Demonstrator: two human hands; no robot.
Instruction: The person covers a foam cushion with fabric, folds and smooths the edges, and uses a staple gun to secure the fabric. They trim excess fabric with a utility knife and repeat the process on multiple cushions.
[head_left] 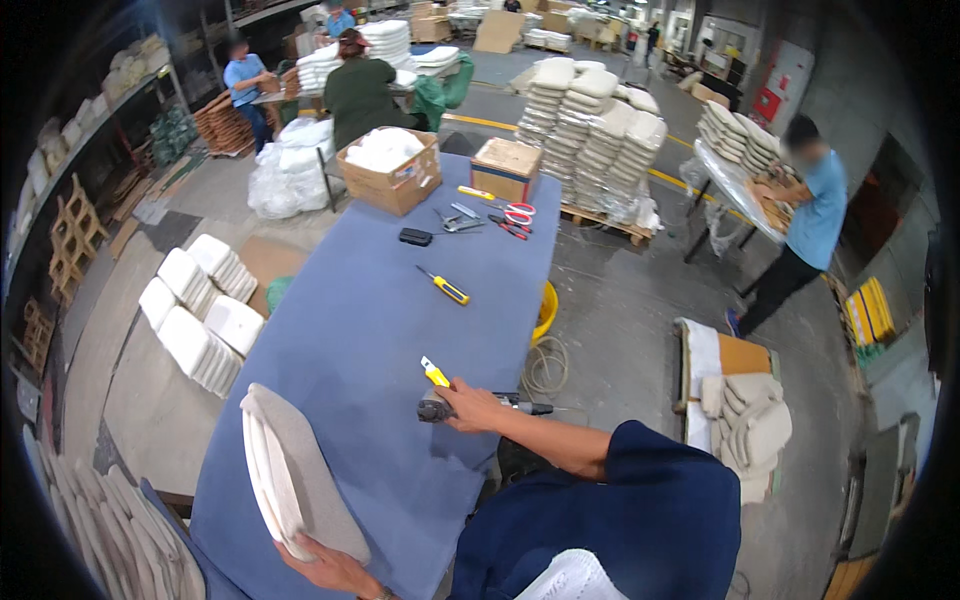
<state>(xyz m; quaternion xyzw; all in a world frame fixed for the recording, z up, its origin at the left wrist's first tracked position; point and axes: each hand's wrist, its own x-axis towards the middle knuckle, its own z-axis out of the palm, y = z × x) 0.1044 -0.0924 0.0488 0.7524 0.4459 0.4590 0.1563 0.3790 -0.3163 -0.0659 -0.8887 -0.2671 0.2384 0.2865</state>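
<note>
1. The counter point(350, 345) is blue, and it goes from the near left to the far end.
2. On its far end stand two boxes: the larger box point(405, 190) on the left, with white stuff inside, and the smaller box point(505, 186) on the right.
3. The cushion point(305, 460) is at the near left of the counter, its grey face to the right and its white side to the left.
4. The left hand point(330, 563) has its fingers closed on the near end of the cushion.
5. The right hand point(475, 407) is at the near right, with bent fingers over the dark tool point(433, 410) and beside the knife point(436, 374); I cannot tell which one they grip.
6. The scissors point(519, 213), with red handles, lie at the far right.
7. The yellow screwdriver point(450, 290) lies between the scissors and the knife.
8. The knife is yellow, its blade pointing to the far side.
</note>
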